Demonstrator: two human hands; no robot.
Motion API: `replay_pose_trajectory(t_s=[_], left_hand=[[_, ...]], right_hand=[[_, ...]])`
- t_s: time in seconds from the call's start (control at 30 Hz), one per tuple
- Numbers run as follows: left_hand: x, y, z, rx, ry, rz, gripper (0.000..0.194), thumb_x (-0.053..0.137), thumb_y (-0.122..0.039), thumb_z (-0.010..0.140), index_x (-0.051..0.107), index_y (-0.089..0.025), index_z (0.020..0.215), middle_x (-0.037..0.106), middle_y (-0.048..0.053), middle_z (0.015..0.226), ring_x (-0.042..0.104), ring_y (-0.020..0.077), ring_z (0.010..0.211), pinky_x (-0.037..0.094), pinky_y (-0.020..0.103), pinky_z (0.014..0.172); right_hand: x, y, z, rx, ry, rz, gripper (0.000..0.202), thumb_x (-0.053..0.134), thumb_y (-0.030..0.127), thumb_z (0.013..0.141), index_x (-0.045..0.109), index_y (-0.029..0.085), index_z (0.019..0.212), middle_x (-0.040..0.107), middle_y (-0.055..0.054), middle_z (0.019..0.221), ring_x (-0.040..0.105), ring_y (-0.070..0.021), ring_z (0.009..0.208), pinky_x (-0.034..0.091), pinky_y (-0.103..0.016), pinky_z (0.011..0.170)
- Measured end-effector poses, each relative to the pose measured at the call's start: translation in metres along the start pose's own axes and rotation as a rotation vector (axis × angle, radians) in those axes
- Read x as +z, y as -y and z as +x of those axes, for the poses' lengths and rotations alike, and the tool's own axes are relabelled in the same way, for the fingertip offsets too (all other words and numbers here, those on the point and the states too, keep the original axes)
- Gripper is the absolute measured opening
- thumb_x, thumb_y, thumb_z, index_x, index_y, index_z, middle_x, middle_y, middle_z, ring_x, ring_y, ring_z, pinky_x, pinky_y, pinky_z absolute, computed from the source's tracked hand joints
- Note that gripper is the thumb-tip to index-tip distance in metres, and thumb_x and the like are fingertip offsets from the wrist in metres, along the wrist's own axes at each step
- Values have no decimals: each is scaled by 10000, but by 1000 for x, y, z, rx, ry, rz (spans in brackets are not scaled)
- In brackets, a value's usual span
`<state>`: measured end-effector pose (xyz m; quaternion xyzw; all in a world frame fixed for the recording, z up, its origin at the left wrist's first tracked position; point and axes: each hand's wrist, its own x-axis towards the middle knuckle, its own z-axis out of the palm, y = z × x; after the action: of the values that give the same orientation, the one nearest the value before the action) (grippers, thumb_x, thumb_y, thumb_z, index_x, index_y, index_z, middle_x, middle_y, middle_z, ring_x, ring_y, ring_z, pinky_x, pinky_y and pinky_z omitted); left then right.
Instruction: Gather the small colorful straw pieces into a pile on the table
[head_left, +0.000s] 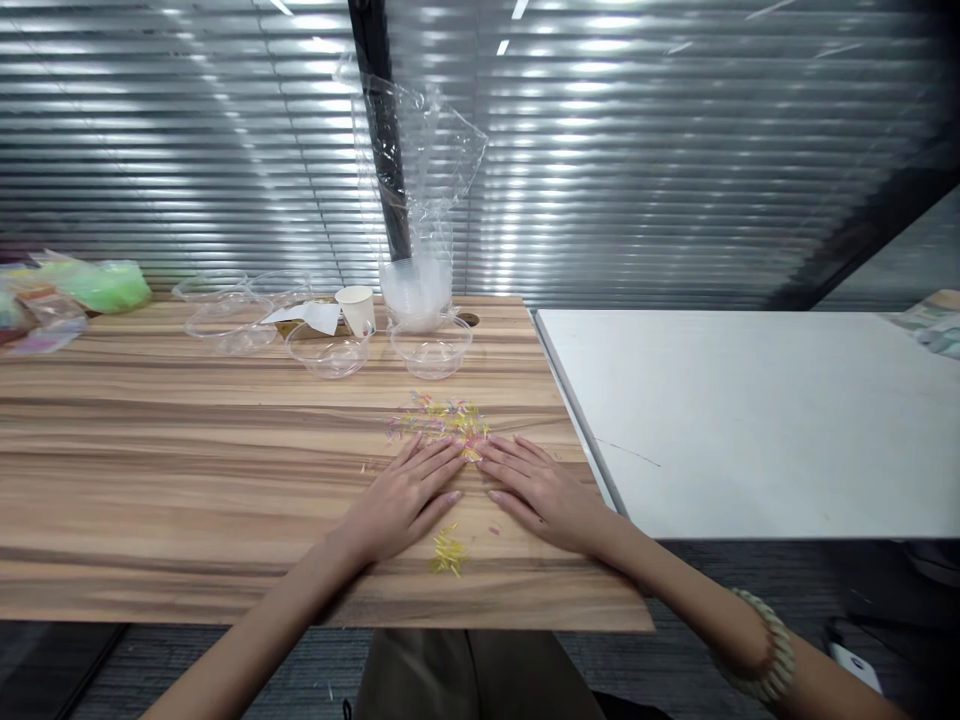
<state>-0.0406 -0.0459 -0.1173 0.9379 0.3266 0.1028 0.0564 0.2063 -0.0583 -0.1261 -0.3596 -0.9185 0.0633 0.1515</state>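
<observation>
My left hand [405, 495] lies flat on the wooden table [187, 450], fingers extended, its fingertips at the near edge of a scattered pile of small multicoloured pieces [442, 415]. Mirroring it, my right hand [541, 492] also rests flat, with its fingertips beside the same pile. Neither hand grips anything. A smaller heap of yellow pieces [448, 552] sits nearer the table's front edge, between my wrists. Beyond the multicoloured pile stand two clear round bowls, one [432, 350] straight ahead and one [330, 352] left of it.
Further back are a white paper cup [356, 308], a small box [315, 318] with paper on it, more clear containers [229, 315] and a tall clear plastic bag [420, 270]. Bagged items [105, 285] lie far left. A white table [750, 420] adjoins on the right.
</observation>
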Motion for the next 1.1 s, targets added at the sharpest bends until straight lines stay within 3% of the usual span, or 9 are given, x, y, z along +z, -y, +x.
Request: replay_pose_trajectory(t_s=[1.1], left_hand=[[2, 2, -1, 12, -20, 14, 427, 333, -353, 1004, 406, -178, 1387, 399, 75, 1455, 332, 210, 1365, 264, 443, 1140]], right_hand=[[1, 0, -1, 0, -55, 35, 382, 358, 295, 997, 490, 153, 1326, 463, -75, 1394, 362, -245, 1326, 309, -491, 1107]])
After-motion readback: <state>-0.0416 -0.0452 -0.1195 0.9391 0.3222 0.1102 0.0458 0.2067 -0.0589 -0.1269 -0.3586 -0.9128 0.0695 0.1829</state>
